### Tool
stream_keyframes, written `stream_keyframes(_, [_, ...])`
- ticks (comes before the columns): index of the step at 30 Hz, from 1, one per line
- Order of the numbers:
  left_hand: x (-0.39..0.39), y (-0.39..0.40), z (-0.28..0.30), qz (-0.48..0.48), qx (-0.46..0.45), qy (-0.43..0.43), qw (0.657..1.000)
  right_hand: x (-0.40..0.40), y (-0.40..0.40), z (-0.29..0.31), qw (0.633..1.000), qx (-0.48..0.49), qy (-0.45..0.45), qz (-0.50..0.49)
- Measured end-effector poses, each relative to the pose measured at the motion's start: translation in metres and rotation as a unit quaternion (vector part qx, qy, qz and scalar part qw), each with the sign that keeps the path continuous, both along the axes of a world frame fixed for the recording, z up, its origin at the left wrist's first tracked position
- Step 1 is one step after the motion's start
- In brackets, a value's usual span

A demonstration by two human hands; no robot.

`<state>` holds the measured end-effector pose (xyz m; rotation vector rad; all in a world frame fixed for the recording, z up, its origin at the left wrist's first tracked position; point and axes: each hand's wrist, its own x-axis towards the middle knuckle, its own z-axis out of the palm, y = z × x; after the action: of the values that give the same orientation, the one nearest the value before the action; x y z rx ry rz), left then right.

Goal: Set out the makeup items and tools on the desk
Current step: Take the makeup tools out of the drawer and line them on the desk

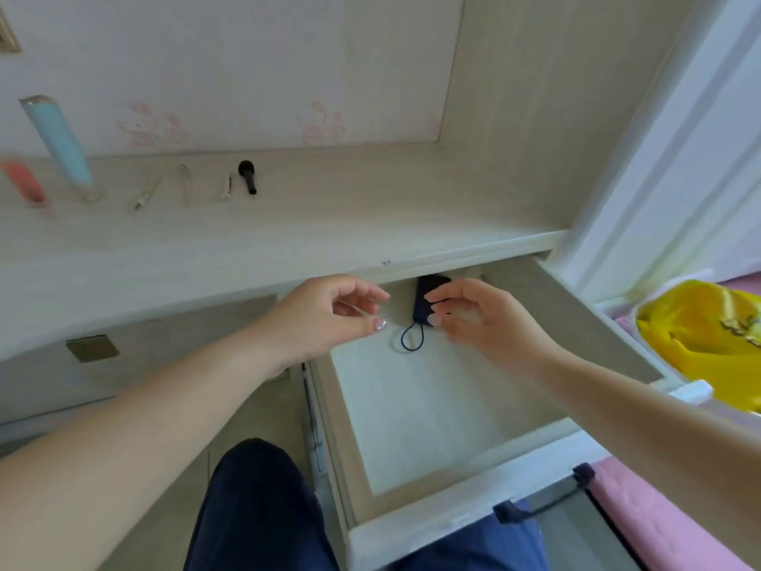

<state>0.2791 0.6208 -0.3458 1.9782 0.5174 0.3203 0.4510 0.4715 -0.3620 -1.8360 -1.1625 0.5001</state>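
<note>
A dark navy pouch point(424, 296) with a thin loop cord point(412, 340) lies at the back of the open drawer point(416, 410), partly under the desk edge. My right hand point(473, 319) reaches into the drawer, and its thumb and fingertips close on the pouch's right side. My left hand point(329, 311) hovers just left of the pouch with fingers apart and nothing clearly in it. On the desk top point(288, 224) stand a light blue tube point(55, 142) and a pink tube point(22, 181). A black brush point(247, 177) and three small thin tools point(185, 181) lie there too.
The drawer's white front point(453, 517) sticks out toward my lap. A yellow bag point(700, 335) sits in a white bin at the right, beside pink bedding point(659, 525). A cupboard side panel point(535, 117) walls the desk on the right.
</note>
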Motion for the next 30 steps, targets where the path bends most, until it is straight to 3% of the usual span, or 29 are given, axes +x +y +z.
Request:
stream_keyframes(3, [-0.001,-0.035,-0.010,-0.050,0.016,0.033,0.998,-0.001,-0.051,-0.008,0.997,-0.035,-0.069,0.014])
stream_keyframes(8, [0.003,-0.085,-0.027,-0.163,0.068,0.107,0.978,0.012,-0.118,-0.018,0.988,-0.113,-0.099,0.044])
stream_keyframes(13, [0.013,-0.114,-0.040,-0.263,0.087,0.189,0.942,0.015,-0.151,-0.039,0.943,-0.191,-0.252,0.104])
stream_keyframes(18, [0.015,-0.121,-0.052,-0.256,0.099,0.183,0.944,0.012,-0.149,-0.060,0.930,-0.139,-0.329,0.090])
stream_keyframes(30, [0.028,-0.109,-0.060,-0.233,0.119,0.137,0.955,0.033,-0.133,-0.067,0.940,-0.094,-0.318,0.078])
